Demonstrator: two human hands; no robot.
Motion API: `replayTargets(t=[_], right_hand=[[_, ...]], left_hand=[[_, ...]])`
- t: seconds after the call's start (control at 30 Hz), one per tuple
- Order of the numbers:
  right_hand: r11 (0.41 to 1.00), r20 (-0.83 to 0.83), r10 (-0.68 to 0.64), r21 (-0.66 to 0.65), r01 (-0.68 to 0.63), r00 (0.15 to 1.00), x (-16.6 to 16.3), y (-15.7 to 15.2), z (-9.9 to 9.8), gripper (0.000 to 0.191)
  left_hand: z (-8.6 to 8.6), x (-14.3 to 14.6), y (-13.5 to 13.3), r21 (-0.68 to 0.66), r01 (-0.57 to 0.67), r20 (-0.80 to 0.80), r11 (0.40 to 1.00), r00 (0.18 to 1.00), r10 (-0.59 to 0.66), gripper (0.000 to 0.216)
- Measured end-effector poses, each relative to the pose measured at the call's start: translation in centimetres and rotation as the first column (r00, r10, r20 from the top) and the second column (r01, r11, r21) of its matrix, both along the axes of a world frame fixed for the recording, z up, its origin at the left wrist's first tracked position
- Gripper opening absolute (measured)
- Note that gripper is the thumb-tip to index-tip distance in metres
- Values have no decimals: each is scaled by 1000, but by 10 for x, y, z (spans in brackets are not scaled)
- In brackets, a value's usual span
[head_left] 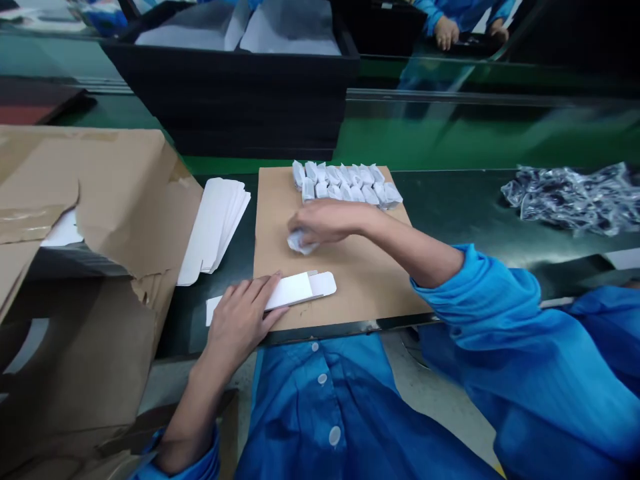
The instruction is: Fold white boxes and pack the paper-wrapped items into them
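Observation:
My left hand [245, 313] is closed around a slim white paper box [295, 291], whose flap end sticks out to the right with its tab extended. The box lies low over the front of a brown cardboard sheet [360, 287]. My right hand [325, 223] grips a small item in translucent white wrapping [301, 242], a little above and right of the box. Just beyond that hand, two rows of similar wrapped items [350, 183] lie on the back of the sheet. The right fingertips are partly blurred.
Flat white unfolded boxes [215, 230] are stacked at left, beside a large torn carton [100, 193]. Clear plastic-wrapped pieces [575, 200] lie at right. Black stacked trays [235, 93] stand at the back. Another person's hands [447, 32] work across the line.

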State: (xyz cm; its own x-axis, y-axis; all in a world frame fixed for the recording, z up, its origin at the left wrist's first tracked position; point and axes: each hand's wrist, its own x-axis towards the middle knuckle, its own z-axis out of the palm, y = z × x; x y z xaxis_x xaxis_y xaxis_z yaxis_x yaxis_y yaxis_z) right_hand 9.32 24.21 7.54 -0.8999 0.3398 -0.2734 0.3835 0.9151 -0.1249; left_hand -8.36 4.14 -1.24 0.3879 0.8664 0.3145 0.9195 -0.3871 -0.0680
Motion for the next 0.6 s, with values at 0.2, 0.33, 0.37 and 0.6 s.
replayTargets(t=[0.2,0.33,0.37,0.6], right_hand=[[901,-168,-433,-86,424,886,42,-12,-2,33],[792,-274,-602,-82,605,750,55,-50,-27,38],[799,-276,-592,-81,596,757,55,-59,-35,44],[794,-296,-592,-374,480,749,69,-59,-46,29]], left_hand=[[3,-4,-6,1,0,-8,1000,1000,0,54],[5,-8,-9,-8,9,-14,1000,1000,-9,55],[5,-9,-9,3,12,-14,1000,1000,-12,54],[7,-11,-11,72,10,-7,997,1000,-9,53]])
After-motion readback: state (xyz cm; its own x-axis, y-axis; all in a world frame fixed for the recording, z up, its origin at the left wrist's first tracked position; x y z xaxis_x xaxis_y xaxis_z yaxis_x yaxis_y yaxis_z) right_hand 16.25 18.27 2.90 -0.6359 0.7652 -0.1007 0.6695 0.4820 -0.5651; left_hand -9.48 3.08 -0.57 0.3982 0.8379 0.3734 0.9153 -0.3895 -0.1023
